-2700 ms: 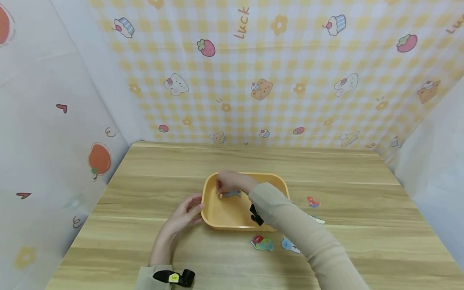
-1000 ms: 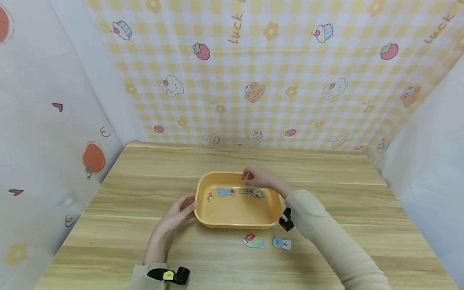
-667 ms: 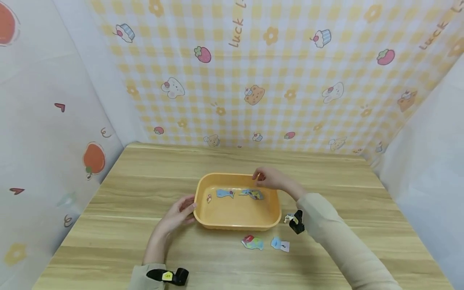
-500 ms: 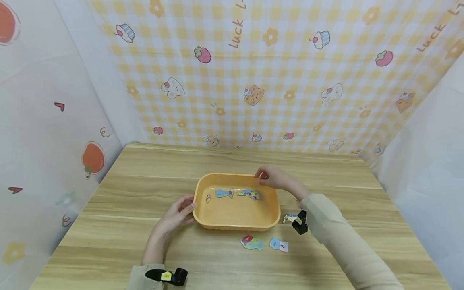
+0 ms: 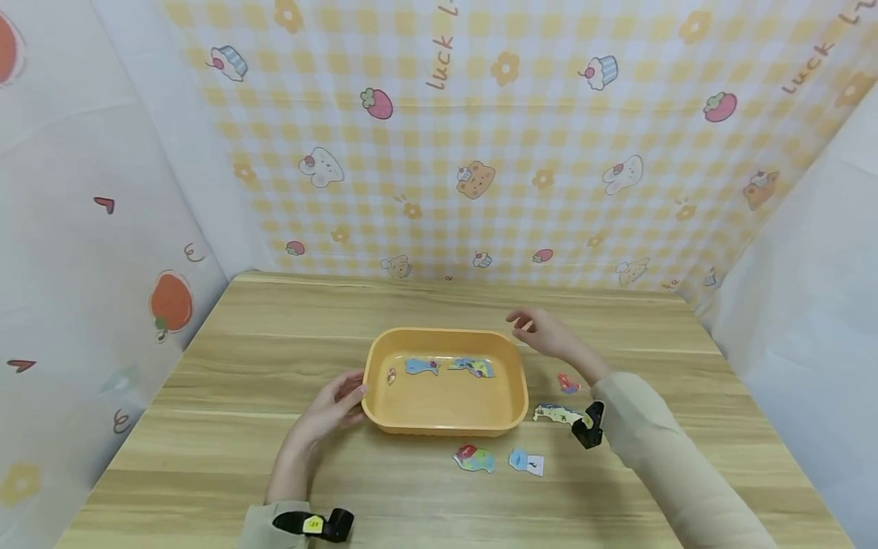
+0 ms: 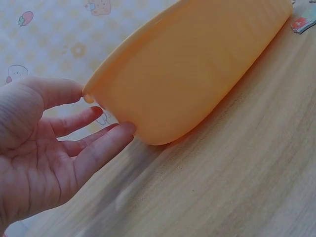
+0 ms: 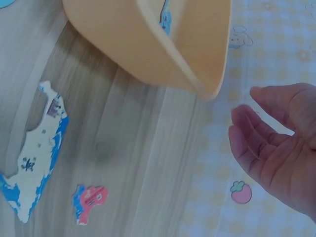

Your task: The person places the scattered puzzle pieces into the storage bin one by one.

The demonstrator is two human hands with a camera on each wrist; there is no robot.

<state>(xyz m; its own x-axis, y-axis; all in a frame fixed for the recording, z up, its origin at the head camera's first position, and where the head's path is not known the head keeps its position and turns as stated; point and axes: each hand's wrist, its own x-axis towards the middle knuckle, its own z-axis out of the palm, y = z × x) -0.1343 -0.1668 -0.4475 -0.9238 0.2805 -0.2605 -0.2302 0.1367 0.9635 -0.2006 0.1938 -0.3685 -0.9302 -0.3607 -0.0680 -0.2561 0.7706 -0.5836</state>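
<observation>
A yellow-orange plastic basin [image 5: 446, 415] stands on the wooden table. My left hand [image 5: 334, 404] touches its left end; in the left wrist view, extended fingers and thumb rest against the rim and outer wall. My right hand [image 5: 545, 333] hovers just beyond the basin's back right corner, loosely bent, nothing in it. Inside the basin lie a blue cut-out piece [image 5: 420, 367], a yellow-and-blue printed piece [image 5: 475, 367] and a tiny reddish piece [image 5: 392, 375]. Outside, to the right, are a red-and-blue piece [image 5: 568, 383] and a long cream piece [image 5: 557, 414].
In front of the basin lie a green-and-red flat piece [image 5: 475, 459] and a light blue piece with a white tab [image 5: 526, 462]. A yellow checked cloth [image 5: 425, 168] rises behind the table [image 5: 288, 313], with white sheets at both sides.
My right hand has moved from the basin's left end across it and out past its right rim. The left hand stays at the basin. The view has shifted slightly.
</observation>
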